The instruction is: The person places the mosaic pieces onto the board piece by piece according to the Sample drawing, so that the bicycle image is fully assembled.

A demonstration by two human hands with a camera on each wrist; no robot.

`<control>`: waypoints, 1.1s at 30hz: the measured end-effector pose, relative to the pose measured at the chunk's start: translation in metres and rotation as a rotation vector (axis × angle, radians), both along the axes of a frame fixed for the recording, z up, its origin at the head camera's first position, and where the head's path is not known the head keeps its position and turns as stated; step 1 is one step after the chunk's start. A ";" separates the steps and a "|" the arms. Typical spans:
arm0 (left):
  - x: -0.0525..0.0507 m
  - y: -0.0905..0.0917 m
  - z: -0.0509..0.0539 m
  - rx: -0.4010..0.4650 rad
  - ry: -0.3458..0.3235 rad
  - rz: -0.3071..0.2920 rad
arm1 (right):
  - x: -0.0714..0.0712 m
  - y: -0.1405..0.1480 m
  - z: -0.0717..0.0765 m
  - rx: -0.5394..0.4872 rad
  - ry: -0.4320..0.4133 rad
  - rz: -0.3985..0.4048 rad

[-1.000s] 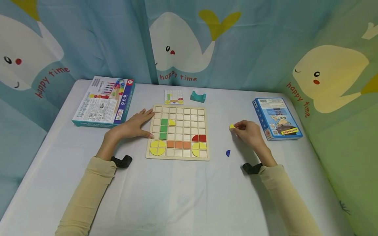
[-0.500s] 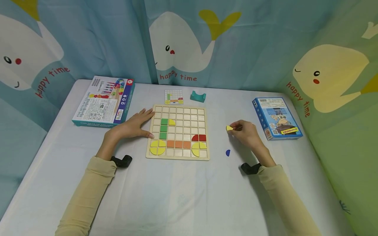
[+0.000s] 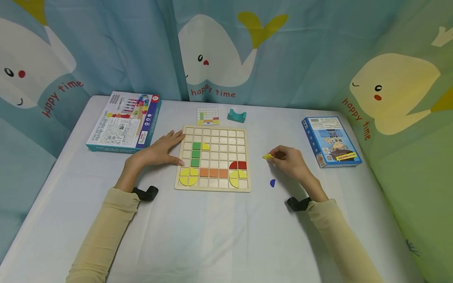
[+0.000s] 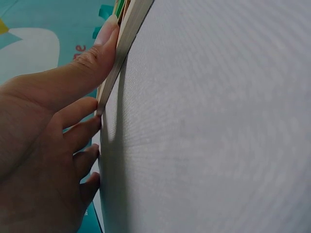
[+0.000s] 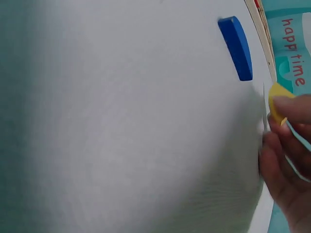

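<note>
A wooden grid board (image 3: 216,155) lies mid-table with green squares (image 3: 196,154), orange squares (image 3: 214,173), red pieces (image 3: 238,165) and yellow quarter-circle pieces in its cells. My left hand (image 3: 157,151) rests at the board's left side, thumb on the frame and fingers stretched along the edge. To the right of the board, my right hand (image 3: 291,163) pinches a yellow piece (image 3: 267,156) with a curved edge between thumb and fingers. In the right wrist view this yellow piece (image 5: 277,103) is partly covered by the thumb. Below that hand lies a small blue half-circle piece (image 3: 272,183).
Behind the board are a printed pattern card (image 3: 208,116) and a teal curved holder (image 3: 237,116). One game box (image 3: 124,122) lies at the back left, a blue box (image 3: 332,141) at the right. A printed curtain (image 3: 301,78) hangs around the table.
The right hand has moved left toward the board with the yellow piece, whose angle has turned between the fingers. The left hand and the board keep their places.
</note>
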State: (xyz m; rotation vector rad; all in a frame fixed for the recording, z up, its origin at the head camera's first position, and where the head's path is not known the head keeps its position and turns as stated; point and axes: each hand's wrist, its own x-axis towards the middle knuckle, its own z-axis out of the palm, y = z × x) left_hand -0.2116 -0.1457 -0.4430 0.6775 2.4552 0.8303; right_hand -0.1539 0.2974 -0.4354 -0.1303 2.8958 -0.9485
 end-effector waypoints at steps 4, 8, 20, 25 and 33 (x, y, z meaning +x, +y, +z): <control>0.000 0.000 0.000 0.001 0.000 0.000 | 0.003 -0.002 0.001 -0.037 -0.024 0.005; 0.001 0.001 0.001 0.000 0.001 0.000 | 0.007 -0.004 0.003 -0.073 -0.051 0.016; 0.001 0.001 0.001 -0.011 0.014 -0.002 | 0.025 -0.020 0.005 -0.265 -0.129 0.140; 0.000 0.001 -0.001 -0.010 0.011 -0.003 | 0.030 -0.029 0.004 -0.304 -0.171 0.187; 0.000 0.000 -0.001 -0.006 0.009 -0.008 | 0.038 -0.043 0.004 -0.349 -0.231 0.222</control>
